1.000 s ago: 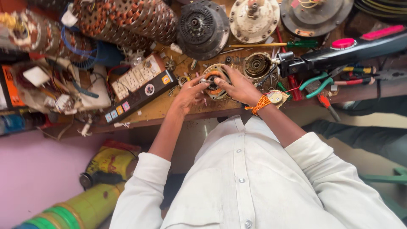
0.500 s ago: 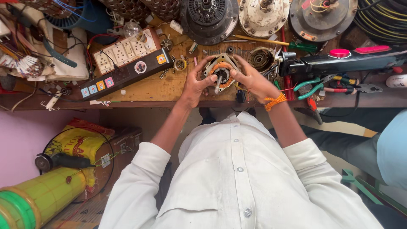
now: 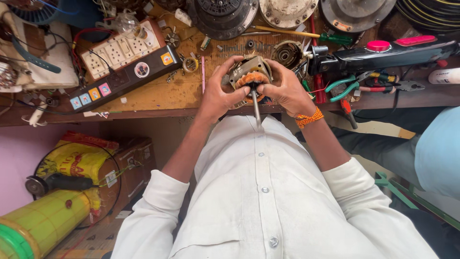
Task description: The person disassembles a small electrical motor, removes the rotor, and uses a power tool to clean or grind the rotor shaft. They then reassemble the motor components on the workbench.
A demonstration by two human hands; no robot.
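Lifted off the workbench (image 3: 158, 98), the motor (image 3: 251, 76) looked heavy and rigid; left hand (image 3: 218, 96) and right hand (image 3: 282, 91) clamped its casing.

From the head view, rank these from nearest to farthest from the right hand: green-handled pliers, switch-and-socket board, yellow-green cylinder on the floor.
From the right hand:
1. Green-handled pliers, just to its right on the bench.
2. Switch-and-socket board, left across the bench.
3. Yellow-green cylinder, far lower left on the floor.
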